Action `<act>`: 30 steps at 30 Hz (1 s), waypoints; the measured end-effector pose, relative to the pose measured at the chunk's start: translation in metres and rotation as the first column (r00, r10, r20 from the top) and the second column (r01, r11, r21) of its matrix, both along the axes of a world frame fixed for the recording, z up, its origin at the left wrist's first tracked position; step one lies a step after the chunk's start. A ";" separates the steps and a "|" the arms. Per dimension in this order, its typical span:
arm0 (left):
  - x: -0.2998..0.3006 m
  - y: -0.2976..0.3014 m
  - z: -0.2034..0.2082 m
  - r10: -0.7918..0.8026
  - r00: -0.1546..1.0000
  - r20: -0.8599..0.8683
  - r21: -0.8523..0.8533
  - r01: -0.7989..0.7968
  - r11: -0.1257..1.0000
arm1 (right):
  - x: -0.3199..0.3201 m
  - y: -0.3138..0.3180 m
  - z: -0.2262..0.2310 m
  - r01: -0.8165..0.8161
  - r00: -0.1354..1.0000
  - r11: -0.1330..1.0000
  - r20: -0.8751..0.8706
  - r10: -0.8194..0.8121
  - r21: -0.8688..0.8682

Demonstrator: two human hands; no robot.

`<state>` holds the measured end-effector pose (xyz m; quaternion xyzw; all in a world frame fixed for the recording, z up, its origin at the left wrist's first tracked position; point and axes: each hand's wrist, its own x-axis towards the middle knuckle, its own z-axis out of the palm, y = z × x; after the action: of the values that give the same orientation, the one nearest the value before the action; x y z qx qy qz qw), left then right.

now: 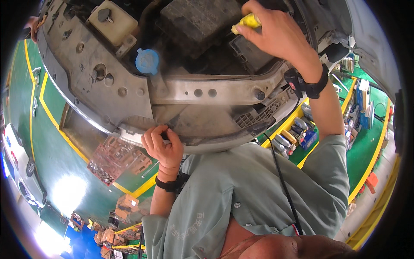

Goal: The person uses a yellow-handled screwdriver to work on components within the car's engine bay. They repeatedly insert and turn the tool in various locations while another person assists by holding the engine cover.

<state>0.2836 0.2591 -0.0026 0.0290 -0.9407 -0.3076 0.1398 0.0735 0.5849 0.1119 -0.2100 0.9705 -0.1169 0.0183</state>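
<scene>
Above the engine bay of a car, my right hand (274,34) is closed round a short yellow object (248,22) with a rounded end; its kind cannot be made out. A black battery-like box (252,51) lies beneath that hand. My left hand (163,146) rests at the car's front edge, its fingers curled over the bumper's top edge (202,143). A small dark spot shows between its thumb and fingers. Between the hands runs the metal front crossmember (198,90). The blue cap (147,61) of a fluid filler stands behind it.
A pale plastic reservoir (113,23) with a black cap sits at the far left of the bay. Another person's hand (32,26) is at the upper left. A tool case (116,159) lies open on the green floor; bottles (297,131) stand on the right.
</scene>
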 end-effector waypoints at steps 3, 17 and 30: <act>-0.001 -0.001 0.000 -0.025 1.000 -0.002 0.007 0.025 1.000 | -0.006 -0.007 0.007 0.081 0.992 0.984 0.080 -0.094 0.157; -0.002 0.000 0.002 -0.049 0.996 -0.077 0.030 0.052 0.998 | -0.003 -0.027 0.022 -0.118 0.961 0.975 -0.226 0.160 0.188; -0.001 -0.002 -0.003 -0.080 0.991 -0.107 0.032 0.084 0.996 | -0.012 -0.018 -0.010 0.080 0.995 0.940 -0.088 -0.054 0.332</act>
<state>0.2821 0.2572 -0.0052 -0.0233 -0.9268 -0.3310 0.1760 0.0610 0.5670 0.1023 -0.1751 0.9828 0.0575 0.0121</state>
